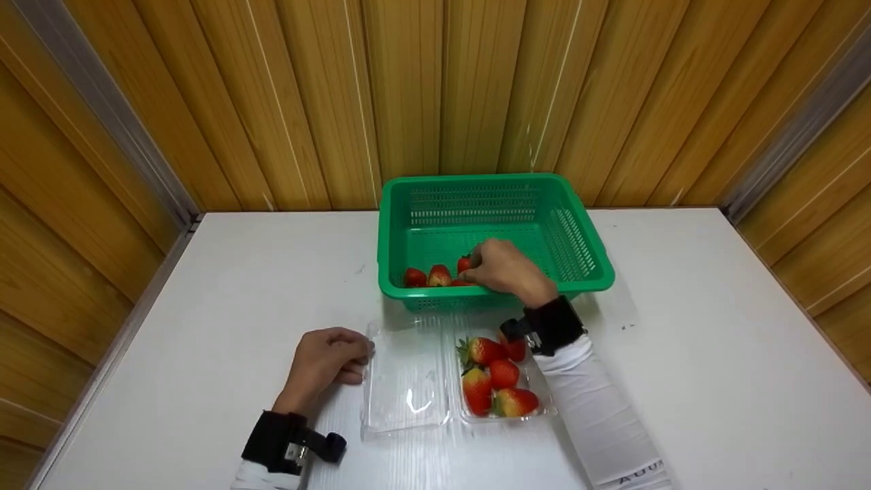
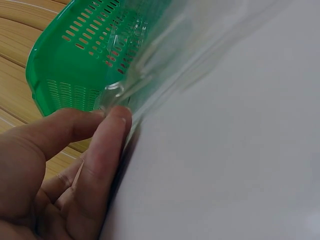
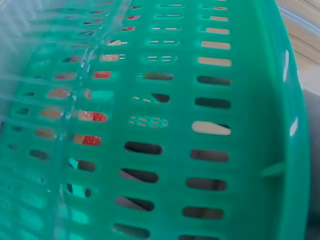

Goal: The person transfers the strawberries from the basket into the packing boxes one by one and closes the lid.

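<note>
Evidently, light fingers suited this step: the right hand (image 1: 509,270) curled over strawberries (image 1: 439,275) inside the green basket (image 1: 386,238), though whether it gripped one I couldn't tell. The left hand (image 1: 328,359) pinched the edge of the clear lid (image 1: 407,381); soft, gap-filling placement seemed best among the berries (image 1: 504,374) in the tray (image 1: 497,419).

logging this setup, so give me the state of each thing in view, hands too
Box: open, partly hidden by the right wrist
Lid: open, empty
Box strawberries: at least five, some leafy
Basket: upright, holding strawberries
Basket strawberries: partly hidden
Left hand: pinching the lid's edge
Right hand: at the basket strawberries, grip unclear
</note>
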Demonstrator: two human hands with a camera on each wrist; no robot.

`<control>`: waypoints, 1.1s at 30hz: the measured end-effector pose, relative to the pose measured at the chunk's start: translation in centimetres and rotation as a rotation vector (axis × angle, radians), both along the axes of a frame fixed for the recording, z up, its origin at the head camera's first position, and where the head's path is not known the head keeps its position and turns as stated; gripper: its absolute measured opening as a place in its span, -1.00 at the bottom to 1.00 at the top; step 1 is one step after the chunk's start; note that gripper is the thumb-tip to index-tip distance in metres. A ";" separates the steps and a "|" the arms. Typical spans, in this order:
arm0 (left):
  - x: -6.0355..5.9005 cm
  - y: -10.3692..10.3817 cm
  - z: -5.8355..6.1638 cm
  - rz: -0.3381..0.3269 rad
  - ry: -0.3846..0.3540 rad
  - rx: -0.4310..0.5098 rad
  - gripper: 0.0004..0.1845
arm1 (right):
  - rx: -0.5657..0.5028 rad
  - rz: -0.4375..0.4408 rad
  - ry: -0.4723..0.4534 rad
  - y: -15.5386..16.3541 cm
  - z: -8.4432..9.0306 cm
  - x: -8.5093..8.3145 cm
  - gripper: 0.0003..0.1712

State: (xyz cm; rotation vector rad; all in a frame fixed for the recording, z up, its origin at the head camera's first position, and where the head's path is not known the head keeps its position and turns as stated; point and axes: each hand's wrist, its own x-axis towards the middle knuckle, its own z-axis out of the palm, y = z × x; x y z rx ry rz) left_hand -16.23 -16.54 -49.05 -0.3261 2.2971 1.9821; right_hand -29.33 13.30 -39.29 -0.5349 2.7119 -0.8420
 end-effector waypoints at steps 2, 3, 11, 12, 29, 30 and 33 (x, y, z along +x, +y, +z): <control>0.0 0.0 0.0 -0.002 0.002 0.000 -0.83 | -0.004 0.003 -0.014 0.0 -0.1 -0.1 -0.66; 0.0 0.0 0.0 -0.002 0.003 -0.002 -0.82 | -0.005 0.005 -0.022 0.1 -0.2 -0.2 -0.66; 0.0 0.0 0.1 -0.004 -0.003 0.011 -0.84 | 0.014 0.014 -0.071 0.1 -0.4 -0.5 -0.55; 0.0 0.0 0.1 -0.003 -0.003 0.011 -0.84 | 0.022 0.008 -0.080 0.1 -0.4 -0.6 -0.54; -0.1 0.0 0.1 -0.007 -0.008 0.013 -0.82 | 0.136 -0.001 -0.205 0.2 -0.4 -1.2 -0.44; -0.1 0.0 0.1 -0.007 -0.011 0.014 -0.82 | 0.140 0.004 -0.209 0.2 -0.4 -1.3 -0.45; -0.1 0.0 0.1 -0.008 -0.015 0.014 -0.81 | 0.146 0.017 -0.213 0.2 -0.4 -1.5 -0.47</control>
